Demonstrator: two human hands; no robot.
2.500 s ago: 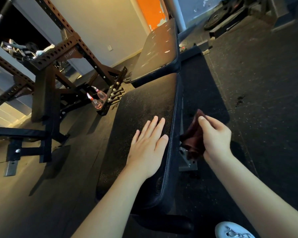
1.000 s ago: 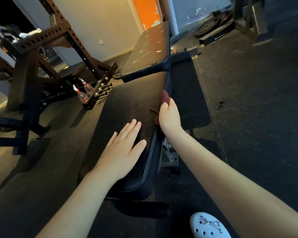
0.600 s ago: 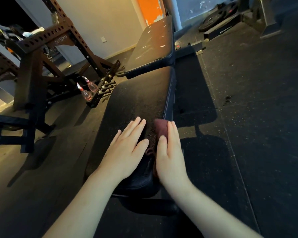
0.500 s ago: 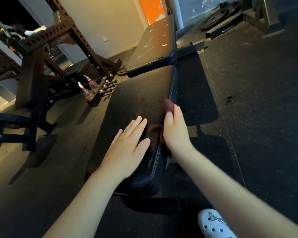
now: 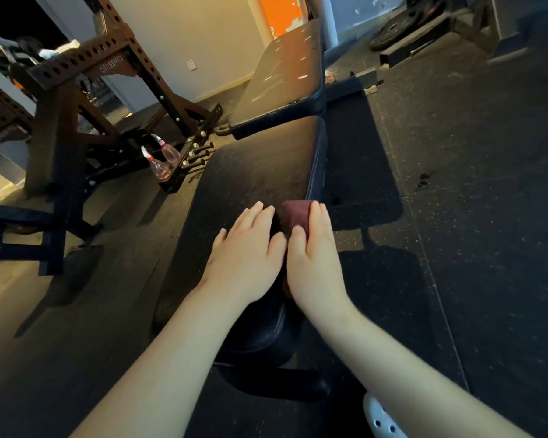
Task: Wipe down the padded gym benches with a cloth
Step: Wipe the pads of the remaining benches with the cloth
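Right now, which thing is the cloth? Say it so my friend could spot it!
Find the long black bench in the middle. On its near pad, beside the left hand, the right hand presses down; the cloth pokes out under it, at the pad's right edge. It is the only dark red thing on the black padding.

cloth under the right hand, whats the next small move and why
Probably slide the cloth forward along the right edge of the seat pad, toward the backrest pad. The right hand presses it flat at the near end, the left hand rests flat beside it, and the surface ahead looks speckled.
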